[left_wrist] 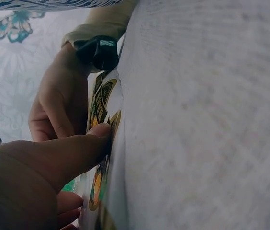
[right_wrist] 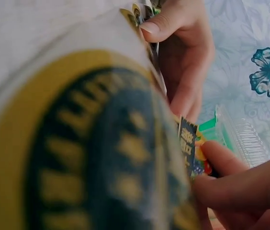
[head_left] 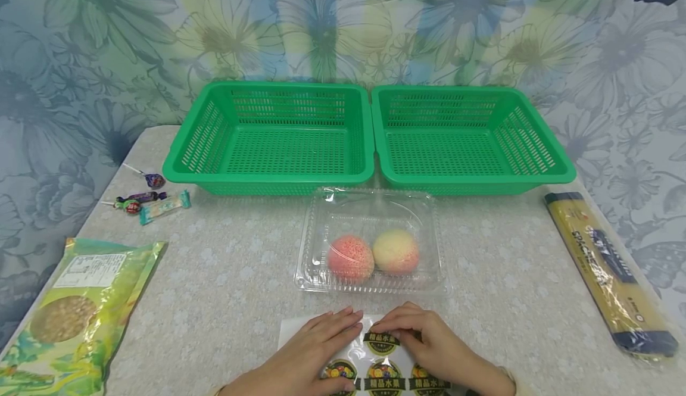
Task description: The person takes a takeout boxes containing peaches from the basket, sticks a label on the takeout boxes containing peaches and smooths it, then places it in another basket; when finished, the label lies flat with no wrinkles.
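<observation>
A white sheet [head_left: 292, 327] of round black-and-gold fruit stickers lies at the table's near edge. My left hand [head_left: 305, 360] rests flat across its left part with fingers extended; in the left wrist view the thumb [left_wrist: 82, 151] presses on the sheet's printed face. With thumb and forefinger, my right hand [head_left: 434, 345] pinches the uppermost visible sticker [head_left: 382, 343]. The right wrist view shows that sticker [right_wrist: 187, 146] standing up at the fingertips. Just beyond the hands is a closed clear plastic box [head_left: 370, 289] holding two peaches, one redder [head_left: 351, 258], one paler [head_left: 395, 251].
Two green baskets, left [head_left: 268, 177] and right [head_left: 477, 178], stand side by side behind the box. A spaghetti pack [head_left: 605, 271] lies at the right edge. On the left are a green-yellow bag [head_left: 80, 318], a lollipop [head_left: 155, 180] and a wrapped candy bar [head_left: 165, 206].
</observation>
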The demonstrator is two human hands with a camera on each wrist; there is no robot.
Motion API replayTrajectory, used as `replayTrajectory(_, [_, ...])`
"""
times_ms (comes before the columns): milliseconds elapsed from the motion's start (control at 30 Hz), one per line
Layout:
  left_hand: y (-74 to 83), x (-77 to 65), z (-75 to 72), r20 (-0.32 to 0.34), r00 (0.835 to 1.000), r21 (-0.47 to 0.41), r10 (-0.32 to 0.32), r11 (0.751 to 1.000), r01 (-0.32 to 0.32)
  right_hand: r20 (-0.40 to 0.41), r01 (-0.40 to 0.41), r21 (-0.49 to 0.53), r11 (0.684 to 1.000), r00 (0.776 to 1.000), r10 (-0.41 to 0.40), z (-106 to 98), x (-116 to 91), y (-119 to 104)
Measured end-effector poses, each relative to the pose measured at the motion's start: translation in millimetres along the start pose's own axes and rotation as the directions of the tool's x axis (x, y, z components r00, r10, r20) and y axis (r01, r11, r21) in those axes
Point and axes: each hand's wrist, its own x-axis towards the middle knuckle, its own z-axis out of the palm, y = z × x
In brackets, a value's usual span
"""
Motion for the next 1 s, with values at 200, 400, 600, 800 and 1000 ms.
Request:
replayTrajectory(200, [-0.4, 0.5, -0.6, -0.019, 1.000, 0.010, 0.011, 1.000, -0.011, -0.029, 0.032, 0.041, 0.999, 0.999, -0.031, -8.6, 1.3, -2.1])
replayTrajectory(400, [-1.3, 1.8, -2.0, -0.011, 0.999, 0.014, 0.041, 0.999, -0.041, -0.017, 0.016, 0.102, 0.995, 1.000, -0.014, -20.9, 1.2, -11.8])
replayTrajectory(600, [0.0, 2.0, -10.3, -0.051, 0.995, -0.001, 0.086, 0.996, -0.086, 0.008, -0.011, 0.065, 0.998, 1.000, 0.010, -38.5, 3.6, -27.6])
replayTrajectory(800, [0.8, 6.8, -43.6, -0.239, 0.960, -0.145, 0.146, 0.972, -0.184, 0.007, -0.053, -0.005, 0.999, 0.999, 0.053, -74.1, 21.9, -42.8])
replayTrajectory(1000, [-14.5, 22.7, -80.5, -0.487, 0.873, -0.253, 0.003, 0.956, -0.145, -0.016, -0.124, -0.044, 0.991, 0.992, 0.123, -104.4, 58.7, -42.0])
